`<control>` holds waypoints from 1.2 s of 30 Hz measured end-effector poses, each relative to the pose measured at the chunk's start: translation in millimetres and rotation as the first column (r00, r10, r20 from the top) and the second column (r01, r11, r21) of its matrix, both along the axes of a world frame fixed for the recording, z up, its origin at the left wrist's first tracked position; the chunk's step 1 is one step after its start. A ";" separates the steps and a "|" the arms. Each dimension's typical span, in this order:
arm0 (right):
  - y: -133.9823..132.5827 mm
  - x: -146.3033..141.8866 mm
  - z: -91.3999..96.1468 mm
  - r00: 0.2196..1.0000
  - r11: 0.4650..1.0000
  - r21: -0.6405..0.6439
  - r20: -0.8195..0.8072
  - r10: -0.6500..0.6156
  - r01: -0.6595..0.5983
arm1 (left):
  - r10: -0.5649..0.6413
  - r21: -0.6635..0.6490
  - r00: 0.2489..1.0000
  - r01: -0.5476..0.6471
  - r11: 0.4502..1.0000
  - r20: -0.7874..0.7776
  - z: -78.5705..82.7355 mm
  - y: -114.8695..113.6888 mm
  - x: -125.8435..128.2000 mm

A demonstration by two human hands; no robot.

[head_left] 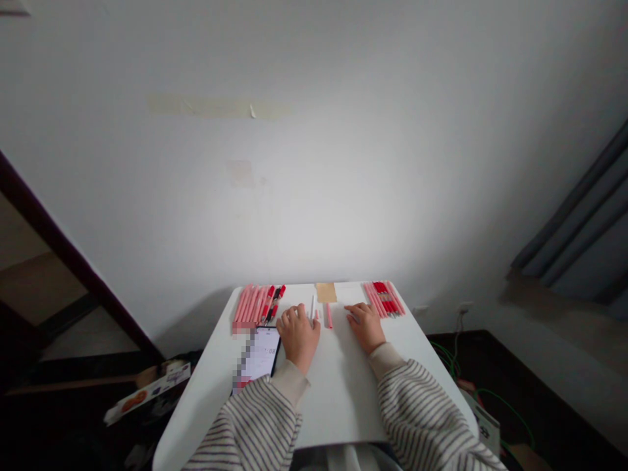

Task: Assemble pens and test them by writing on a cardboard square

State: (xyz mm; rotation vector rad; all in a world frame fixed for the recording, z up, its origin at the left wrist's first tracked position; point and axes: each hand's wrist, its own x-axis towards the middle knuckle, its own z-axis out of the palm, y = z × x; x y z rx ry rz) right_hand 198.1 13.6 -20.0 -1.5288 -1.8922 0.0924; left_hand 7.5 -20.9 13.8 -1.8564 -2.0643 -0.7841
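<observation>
My left hand rests palm down on the white table, fingers curled, holding nothing that I can see. My right hand lies palm down to its right, fingers also curled under. Between the hands lie a thin white pen part and a pink pen barrel. A row of pink and red pens lies at the table's back left, just beyond my left hand. Another bunch of pink and red pens lies at the back right, beside my right hand.
A phone with a lit screen lies left of my left wrist. A tan paper piece sits at the table's back edge against the white wall. A cardboard box is on the floor at left; green cables at right.
</observation>
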 end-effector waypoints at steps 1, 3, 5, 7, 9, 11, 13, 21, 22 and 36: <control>0.0 0.0 -0.1 1.000 1.000 0.002 0.001 -0.001 0.001 | 0.004 -0.008 1.000 -0.004 1.000 -0.002 -0.4 -0.3 0.4; 0.0 0.0 -0.3 1.000 1.000 0.006 0.001 -0.003 0.003 | 0.015 -0.027 1.000 -0.015 1.000 -0.008 -0.9 -1.3 1.3; -0.1 0.0 -0.2 1.000 1.000 0.005 0.002 -0.004 0.004 | 0.028 -0.046 1.000 -0.029 0.999 -0.012 -0.9 -2.2 2.1; -0.2 0.1 0.1 1.000 1.000 -0.001 0.005 -0.005 0.005 | 0.039 -0.057 0.999 -0.040 0.998 -0.012 -0.7 -2.9 2.7; -0.3 0.1 0.7 1.000 1.000 -0.007 0.008 -0.006 0.006 | 0.043 -0.059 0.999 -0.044 0.997 -0.009 -0.5 -3.0 2.9; -0.3 0.1 1.1 1.000 1.000 -0.011 0.013 -0.004 0.004 | 0.040 -0.058 0.999 -0.040 0.998 -0.006 -0.3 -2.9 2.7; -0.2 0.1 1.1 1.000 1.000 -0.008 0.019 -0.002 0.002 | 0.035 -0.064 0.999 -0.035 0.997 -0.003 0.2 -3.0 2.4; 0.5 0.0 -1.1 1.000 1.000 0.018 0.006 0.005 -0.006 | 0.043 -0.092 0.999 -0.043 0.995 -0.001 1.8 -4.4 2.6; 0.4 -0.7 -0.6 1.000 1.000 0.022 -0.002 0.007 -0.007 | 0.043 -0.090 0.999 -0.043 0.995 -0.002 1.3 -4.2 2.6; 4.8 -37.3 23.6 0.989 0.989 0.014 0.012 0.146 -0.146 | 0.040 -0.071 0.999 -0.040 0.997 0.001 -1.6 -3.8 2.9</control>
